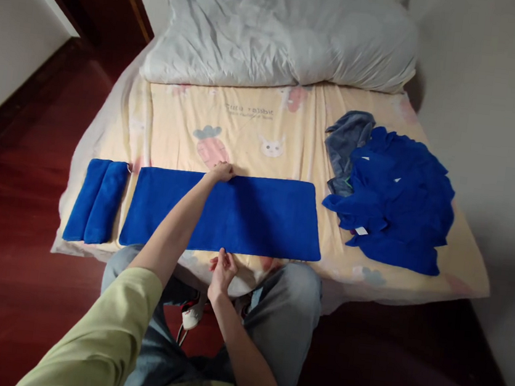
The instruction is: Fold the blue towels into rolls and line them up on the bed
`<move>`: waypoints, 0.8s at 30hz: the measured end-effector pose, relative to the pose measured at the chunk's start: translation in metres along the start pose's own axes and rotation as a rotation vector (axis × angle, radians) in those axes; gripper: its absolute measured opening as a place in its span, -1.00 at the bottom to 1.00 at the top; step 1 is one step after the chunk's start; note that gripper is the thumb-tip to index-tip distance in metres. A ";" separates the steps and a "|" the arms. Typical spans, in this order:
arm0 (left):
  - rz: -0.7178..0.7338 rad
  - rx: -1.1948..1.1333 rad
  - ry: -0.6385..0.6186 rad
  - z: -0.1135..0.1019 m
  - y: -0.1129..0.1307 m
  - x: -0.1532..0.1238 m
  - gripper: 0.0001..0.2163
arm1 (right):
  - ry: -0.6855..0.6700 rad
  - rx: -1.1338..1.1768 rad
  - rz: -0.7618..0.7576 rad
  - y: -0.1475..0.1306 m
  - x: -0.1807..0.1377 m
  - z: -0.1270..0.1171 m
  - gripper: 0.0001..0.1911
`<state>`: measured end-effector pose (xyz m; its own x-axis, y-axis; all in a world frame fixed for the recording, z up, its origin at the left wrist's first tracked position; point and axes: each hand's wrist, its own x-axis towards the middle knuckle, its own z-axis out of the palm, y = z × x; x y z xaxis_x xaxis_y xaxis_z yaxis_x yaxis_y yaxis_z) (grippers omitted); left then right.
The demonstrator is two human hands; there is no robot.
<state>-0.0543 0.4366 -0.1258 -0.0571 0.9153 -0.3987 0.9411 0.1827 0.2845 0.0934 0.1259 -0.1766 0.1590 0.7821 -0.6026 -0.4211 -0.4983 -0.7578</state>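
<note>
A blue towel (264,218) lies spread flat and lengthwise across the near part of the bed. My left hand (224,170) reaches over it, fingers closed on the middle of its far edge. At the near edge, my right hand (223,271) pinches the cloth between thumb and fingertips, roughly opposite the left. To the left of the spread towel sits a folded blue towel (96,202), made up of two thick rolls or folds side by side.
On the right of the bed (176,128) is a heaped pile of blue towels (396,196) with small white tags. A grey-blue cloth (350,138) lies against the pile. Across the back rests a pale grey quilt (280,34). My knees touch or nearly touch the bed's front edge.
</note>
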 end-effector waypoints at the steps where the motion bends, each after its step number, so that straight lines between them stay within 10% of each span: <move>1: 0.003 -0.022 -0.007 -0.001 -0.001 0.002 -0.68 | 0.003 0.012 -0.009 0.000 -0.002 0.000 -0.45; 24: 0.009 -0.184 0.036 -0.023 0.000 0.000 -0.69 | 0.007 -0.032 -0.082 0.000 -0.005 -0.002 -0.48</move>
<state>-0.0616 0.4444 -0.1057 -0.0645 0.9288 -0.3648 0.8651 0.2343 0.4435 0.0938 0.1210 -0.1742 0.1977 0.8181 -0.5401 -0.3777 -0.4449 -0.8121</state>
